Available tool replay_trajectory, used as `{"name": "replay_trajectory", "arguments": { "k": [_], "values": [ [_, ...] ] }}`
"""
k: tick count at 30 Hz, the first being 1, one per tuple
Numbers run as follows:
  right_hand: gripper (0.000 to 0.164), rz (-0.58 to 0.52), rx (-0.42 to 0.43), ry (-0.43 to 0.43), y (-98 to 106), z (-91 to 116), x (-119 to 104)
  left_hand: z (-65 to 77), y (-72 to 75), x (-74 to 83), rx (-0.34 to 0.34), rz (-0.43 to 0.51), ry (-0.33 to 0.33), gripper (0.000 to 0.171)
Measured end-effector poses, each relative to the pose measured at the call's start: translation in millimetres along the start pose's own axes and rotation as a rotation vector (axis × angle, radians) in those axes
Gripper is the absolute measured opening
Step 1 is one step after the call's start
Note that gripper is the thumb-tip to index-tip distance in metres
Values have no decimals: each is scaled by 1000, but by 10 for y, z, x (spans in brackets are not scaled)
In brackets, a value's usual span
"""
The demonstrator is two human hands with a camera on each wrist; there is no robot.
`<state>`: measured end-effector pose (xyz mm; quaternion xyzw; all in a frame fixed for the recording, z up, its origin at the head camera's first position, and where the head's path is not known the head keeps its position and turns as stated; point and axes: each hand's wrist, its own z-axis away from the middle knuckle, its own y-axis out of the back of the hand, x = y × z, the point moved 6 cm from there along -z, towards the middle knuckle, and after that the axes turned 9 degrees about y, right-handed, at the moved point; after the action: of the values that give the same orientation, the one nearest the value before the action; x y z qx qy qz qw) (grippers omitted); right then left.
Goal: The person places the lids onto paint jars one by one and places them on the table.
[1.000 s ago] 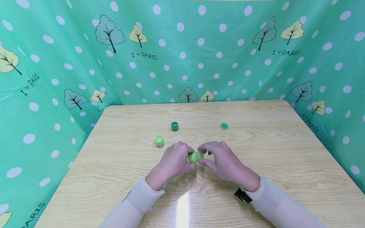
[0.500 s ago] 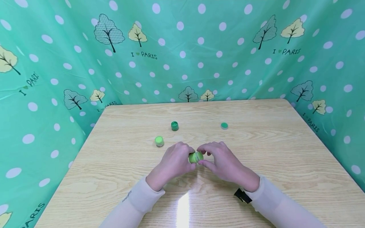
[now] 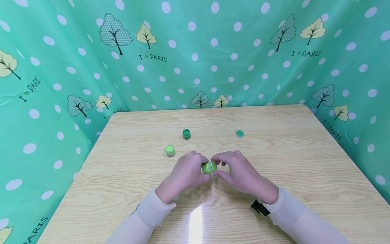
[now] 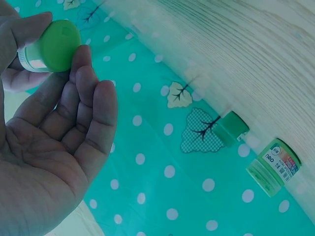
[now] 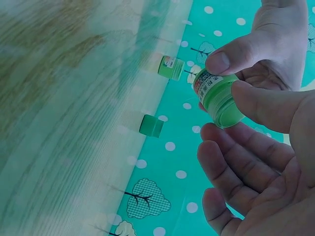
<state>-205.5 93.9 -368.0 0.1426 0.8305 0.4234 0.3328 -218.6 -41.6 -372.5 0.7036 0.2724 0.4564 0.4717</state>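
Observation:
Above the middle of the table, my left hand [image 3: 189,169] grips a small light green paint jar [image 3: 206,168] lying on its side. My right hand [image 3: 239,173] meets it from the other side, thumb and fingertips pinching the jar's lid [image 3: 214,166]. The right wrist view shows the labelled body of this paint jar [image 5: 209,88] under the left thumb, with the right thumb on the rim end. From the left wrist, the round green end of the jar [image 4: 63,45] shows between thumb and fingers; the remaining left fingers [image 4: 101,118] extend beside it.
Another light green paint jar [image 3: 170,151] stands to the left on the wooden table [image 3: 289,149]. Behind it is a dark green jar [image 3: 186,134] that looks uncovered. A round green lid [image 3: 239,134] lies at the back right. A polka-dot curtain [image 3: 213,51] surrounds the table.
The held jar has turned slightly between the hands, with small shifts of the right fingertips at its lid. Both arms stay almost in place; the table's other things have not moved.

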Motion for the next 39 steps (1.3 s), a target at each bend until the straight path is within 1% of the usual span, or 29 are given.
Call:
{"name": "replay_trajectory", "arguments": {
  "k": [5,12,16,24,33,37,39],
  "values": [
    [31,-11,-6,-5,-14,3,15,1,3,15,6,-6,-10,28],
    [19,1,-14,-4,-20,-10,33,3,7,24,12,-10,-15,29],
    [18,14,-15,-9,-13,-10,36,3,7,29,13,-13,-17,29],
    [20,16,-44,-50,-21,-2,50,8,3,39,3,-22,-14,29],
    [22,-19,-71,-110,-28,14,90,9,2,51,-5,-20,-10,28],
    [32,-23,-68,-138,-8,18,99,11,5,42,-7,-13,-6,26],
    [39,-17,-54,-135,14,22,93,11,9,39,-5,-12,-5,25]
  ]
}}
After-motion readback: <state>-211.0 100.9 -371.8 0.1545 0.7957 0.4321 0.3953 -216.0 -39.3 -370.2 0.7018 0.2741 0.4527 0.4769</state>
